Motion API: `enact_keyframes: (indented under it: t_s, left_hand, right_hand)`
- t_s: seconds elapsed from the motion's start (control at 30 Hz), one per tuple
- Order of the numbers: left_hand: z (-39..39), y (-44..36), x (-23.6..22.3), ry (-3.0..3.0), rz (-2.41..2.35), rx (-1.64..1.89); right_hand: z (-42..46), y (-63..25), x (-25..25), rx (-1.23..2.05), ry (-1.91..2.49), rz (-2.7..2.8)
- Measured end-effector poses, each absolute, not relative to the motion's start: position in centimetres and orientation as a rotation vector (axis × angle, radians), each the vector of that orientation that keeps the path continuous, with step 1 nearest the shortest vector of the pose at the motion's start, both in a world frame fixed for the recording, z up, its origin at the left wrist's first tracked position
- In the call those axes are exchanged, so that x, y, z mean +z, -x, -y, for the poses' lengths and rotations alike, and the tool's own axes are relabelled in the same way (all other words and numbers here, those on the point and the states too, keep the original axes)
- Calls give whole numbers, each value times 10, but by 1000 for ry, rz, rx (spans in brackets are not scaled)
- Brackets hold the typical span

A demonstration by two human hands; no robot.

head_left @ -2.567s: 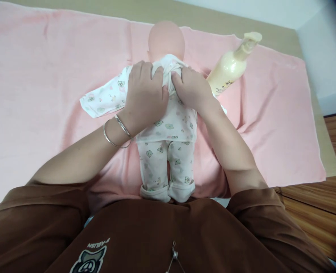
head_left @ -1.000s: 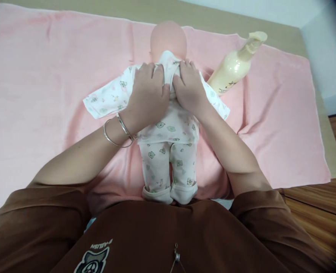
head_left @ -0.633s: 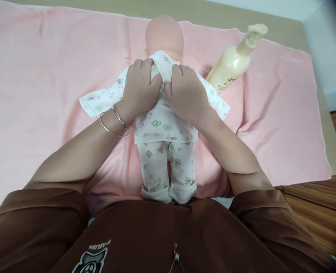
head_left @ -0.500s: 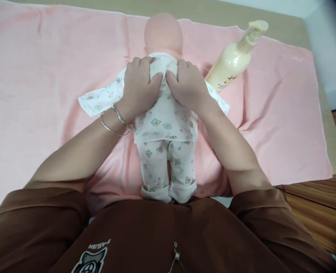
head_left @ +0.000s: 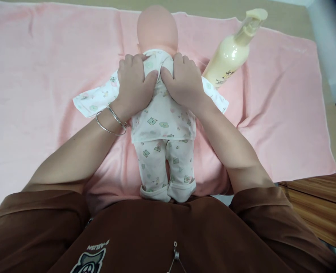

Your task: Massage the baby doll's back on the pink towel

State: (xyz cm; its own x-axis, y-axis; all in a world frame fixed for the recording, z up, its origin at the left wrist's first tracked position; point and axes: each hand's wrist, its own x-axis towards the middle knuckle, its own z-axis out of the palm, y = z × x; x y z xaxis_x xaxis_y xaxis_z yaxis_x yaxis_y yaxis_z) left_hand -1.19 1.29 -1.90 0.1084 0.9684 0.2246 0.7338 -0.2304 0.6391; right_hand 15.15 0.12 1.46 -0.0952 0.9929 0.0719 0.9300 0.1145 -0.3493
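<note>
A baby doll (head_left: 156, 110) lies face down, its bare head (head_left: 157, 28) pointing away from me. It wears a white top and trousers with small green animal prints. My left hand (head_left: 135, 83) is closed over its left-side shoulder, fingers curled over the top and thumb on the upper back. On the other shoulder my right hand (head_left: 183, 81) grips in the same way, its thumb close to the left one. The doll's sleeves (head_left: 95, 99) stretch out to both sides. The fingertips and the doll's face are hidden.
A pink cloth (head_left: 284, 113) lies under the doll on a pale tabletop (head_left: 295, 22). To the right of the doll a cream pump bottle (head_left: 227, 57) leans at a slant, close to my right hand. Brown wooden boards (head_left: 321, 193) show at the lower right.
The view has shifted slightly; the doll's head and both hands appear a little farther left and up. Both hands stay on the shoulders.
</note>
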Motion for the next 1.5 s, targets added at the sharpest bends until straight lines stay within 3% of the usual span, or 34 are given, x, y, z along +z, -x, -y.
enact_keyframes:
  t_s: [0.43,0.83,1.0,1.5]
  left_hand:
    - [-13,11,-23,-2079,-1689,881]
    - [-6,15,-18,-1982,-1467,1042]
    - [-6,14,-20,-1971,-1487,1084]
    - [-2,16,-25,-1722,-1305,1228]
  right_hand:
    - [1,-151,18,422,1860,2049]
    - [10,-158,30,197,1635,2205]
    - [22,-137,39,-7,1826,2133]
    - [32,-132,29,43,1691,2150]
